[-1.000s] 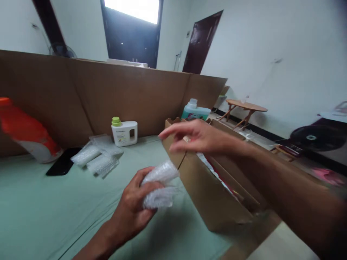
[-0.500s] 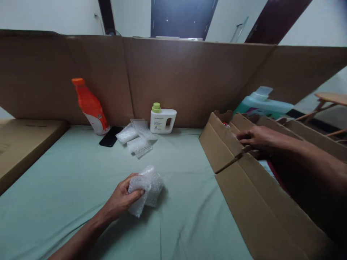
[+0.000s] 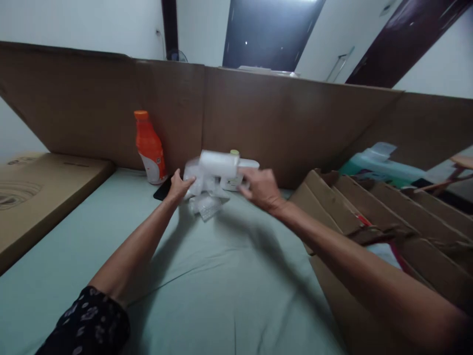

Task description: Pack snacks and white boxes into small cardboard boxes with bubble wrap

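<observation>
Over by the far cardboard wall, my left hand (image 3: pixel 180 186) is closed on clear bubble wrap (image 3: pixel 195 183), its thumb lying on the near side. My right hand (image 3: pixel 260 187), smeared by motion, pinches the right end of a whitish bubble wrap piece (image 3: pixel 219 163) that is blurred too. Below them, more bubble wrap (image 3: pixel 209 206) lies on the green cloth. Partly covered behind the raised piece is a white handled bottle (image 3: pixel 251 163) with a green cap. A black phone (image 3: pixel 161 191) shows beside my left hand, partly hidden by it.
An orange-red bottle (image 3: pixel 151 148) stands against the cardboard wall (image 3: pixel 288 118). Flat on the left lies a cardboard box (image 3: pixel 48 197). On the right are open cardboard bins (image 3: pixel 321 202), a red-edged item (image 3: pixel 386 254) inside, and a teal liquid jug (image 3: pixel 384 165) behind.
My right hand has left the bins and come across to the bubble wrap. My left hand has carried its wrap forward to the other pieces. The view has shifted left.
</observation>
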Motion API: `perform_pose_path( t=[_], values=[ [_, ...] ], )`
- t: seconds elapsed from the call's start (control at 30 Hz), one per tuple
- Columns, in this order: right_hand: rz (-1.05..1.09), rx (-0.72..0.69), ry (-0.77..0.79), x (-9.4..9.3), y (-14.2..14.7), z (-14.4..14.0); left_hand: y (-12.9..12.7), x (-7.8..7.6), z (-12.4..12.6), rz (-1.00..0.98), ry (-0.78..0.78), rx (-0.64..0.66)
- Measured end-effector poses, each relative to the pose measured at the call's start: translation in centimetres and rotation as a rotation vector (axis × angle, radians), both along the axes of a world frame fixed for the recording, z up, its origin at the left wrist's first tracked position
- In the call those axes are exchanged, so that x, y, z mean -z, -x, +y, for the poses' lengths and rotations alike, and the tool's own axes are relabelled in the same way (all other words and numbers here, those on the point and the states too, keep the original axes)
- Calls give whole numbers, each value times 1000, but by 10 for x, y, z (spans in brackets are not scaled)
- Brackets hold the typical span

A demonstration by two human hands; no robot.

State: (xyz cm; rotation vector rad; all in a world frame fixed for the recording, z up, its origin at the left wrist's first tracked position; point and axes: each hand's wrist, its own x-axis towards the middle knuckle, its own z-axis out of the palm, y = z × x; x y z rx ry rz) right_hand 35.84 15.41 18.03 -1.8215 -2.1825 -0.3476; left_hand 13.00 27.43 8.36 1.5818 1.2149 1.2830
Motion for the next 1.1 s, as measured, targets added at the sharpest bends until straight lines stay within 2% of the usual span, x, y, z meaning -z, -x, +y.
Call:
perform_pose_path(
  t=[0.03, 0.1, 0.2, 0.3, 0.4, 0.5, 0.57, 0.67, 0.77, 0.87, 0.93, 1.0, 1.1],
  values=[
    [-83, -55, 167, 19, 7, 4, 5, 9, 3, 21, 19, -31],
    [-151, -128, 319, 45, 11, 3, 21, 29, 0, 42, 46, -71],
    [-126, -167, 264, 60, 16, -8, 39, 54, -21, 163, -70, -89],
    [-88, -207, 232, 67, 36, -3, 33, 68, -37, 395, -246, -19],
    [-33, -138, 334, 88, 63, 24, 10, 67, -35, 605, -241, 54],
    [24, 10, 383, 112, 77, 61, -8, 57, -15, 775, -153, 87],
    [49, 52, 374, 124, 79, 83, -14, 51, 1, 831, -116, 95],
    [95, 69, 387, 130, 77, 103, -16, 51, 17, 864, -82, 97],
    [135, 71, 410, 122, 76, 107, -12, 53, 16, 898, -55, 121],
    [176, 101, 404, 108, 81, 89, -5, 47, 6, 920, -39, 167],
    [204, 155, 375, 102, 84, 61, -2, 41, 0, 929, -43, 191],
    [228, 215, 339, 102, 87, 20, 1, 37, -5, 945, -67, 177],
    [217, 243, 264, 99, 83, -67, 11, 35, -20, 957, -160, 80]
  ],
)
